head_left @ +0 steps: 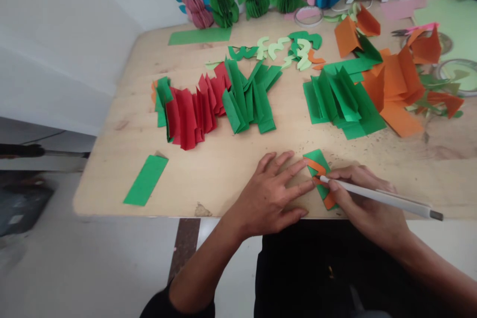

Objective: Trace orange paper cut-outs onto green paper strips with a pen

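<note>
Pinching a white pen point(395, 201) in the right hand point(372, 214), spreading the left hand point(274, 194) open, touching an orange cutout point(329, 201) on a green strip point(316, 154) near the front of the surface point(223, 179); apparently tracing, likely calling for steady pressure next.

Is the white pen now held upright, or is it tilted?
Tilted: the white pen leans back across the right hand, its tip at the orange cutout.

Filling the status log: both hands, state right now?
Left hand: open and spread, at the edge of the orange cutout.
Right hand: closed, holding the white pen.
</note>
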Demonstrator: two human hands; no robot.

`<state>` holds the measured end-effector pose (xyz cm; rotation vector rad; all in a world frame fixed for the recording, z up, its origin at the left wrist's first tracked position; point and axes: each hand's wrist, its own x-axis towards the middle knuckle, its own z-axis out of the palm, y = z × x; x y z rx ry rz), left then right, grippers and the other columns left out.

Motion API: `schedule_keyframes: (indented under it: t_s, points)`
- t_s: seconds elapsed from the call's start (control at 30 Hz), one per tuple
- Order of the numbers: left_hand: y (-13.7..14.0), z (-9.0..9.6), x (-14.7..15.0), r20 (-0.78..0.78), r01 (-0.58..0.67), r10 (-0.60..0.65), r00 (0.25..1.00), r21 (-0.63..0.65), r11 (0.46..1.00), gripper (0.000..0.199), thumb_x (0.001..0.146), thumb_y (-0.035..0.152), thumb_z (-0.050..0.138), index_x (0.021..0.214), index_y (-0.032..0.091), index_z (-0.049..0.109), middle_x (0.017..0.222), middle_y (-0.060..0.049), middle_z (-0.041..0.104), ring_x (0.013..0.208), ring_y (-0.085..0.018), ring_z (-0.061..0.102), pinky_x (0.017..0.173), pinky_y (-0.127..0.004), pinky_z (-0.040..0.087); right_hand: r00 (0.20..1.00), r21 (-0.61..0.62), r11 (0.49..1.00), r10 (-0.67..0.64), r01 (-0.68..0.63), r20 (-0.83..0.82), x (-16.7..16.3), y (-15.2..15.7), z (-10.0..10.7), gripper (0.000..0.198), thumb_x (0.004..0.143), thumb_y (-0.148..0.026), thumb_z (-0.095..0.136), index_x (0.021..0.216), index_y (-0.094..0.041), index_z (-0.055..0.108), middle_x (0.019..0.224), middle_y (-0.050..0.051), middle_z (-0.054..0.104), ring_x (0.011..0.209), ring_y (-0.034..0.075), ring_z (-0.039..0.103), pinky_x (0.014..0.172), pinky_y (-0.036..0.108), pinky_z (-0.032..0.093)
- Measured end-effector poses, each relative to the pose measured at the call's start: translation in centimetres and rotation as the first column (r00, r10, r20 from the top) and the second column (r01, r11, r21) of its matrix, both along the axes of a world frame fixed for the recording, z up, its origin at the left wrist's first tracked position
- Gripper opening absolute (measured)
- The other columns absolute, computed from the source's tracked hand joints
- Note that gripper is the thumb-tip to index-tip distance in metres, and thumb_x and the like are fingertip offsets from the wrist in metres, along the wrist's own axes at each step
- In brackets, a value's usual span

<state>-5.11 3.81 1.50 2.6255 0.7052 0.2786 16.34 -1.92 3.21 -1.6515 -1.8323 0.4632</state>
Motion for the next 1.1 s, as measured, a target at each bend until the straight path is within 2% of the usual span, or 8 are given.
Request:
schedule_keyframes:
  t_s: [0.47, 1.1]
  points:
    - [0.02, -0.02, -0.02, 0.007, 0.008, -0.008, 1.000, -0.009, 1.000, 0.050, 0.088, 0.049, 0.057, 0.134, 0.029, 0.054, 0.151, -0.006, 0.040, 0.141, -0.035, 0.027, 0.113, -0.057, 0.018, 0.998, -0.017, 0.997, -0.070, 0.070, 0.002, 0.21, 0.01, 0.02, 0.009, 0.088, -0.031, 0.056, 0.085, -0.025, 0.063, 0.077, 0.000, 0.071, 0.070, 0.019, 0.067, 0.062, 0.032, 0.051]
    - [0.01, -0.11, 0.03, 0.014, 0.003, -0.003, 1.000, 0.014, 1.000, 0.049, 0.089, 0.050, 0.055, 0.134, 0.029, 0.054, 0.150, -0.006, 0.042, 0.140, -0.034, 0.028, 0.112, -0.056, 0.020, 0.997, 0.000, 0.997, -0.072, 0.072, -0.040, 0.21, 0.45, -0.36, 0.010, 0.088, -0.032, 0.058, 0.088, -0.024, 0.065, 0.081, 0.001, 0.073, 0.074, 0.018, 0.068, 0.064, 0.031, 0.053]
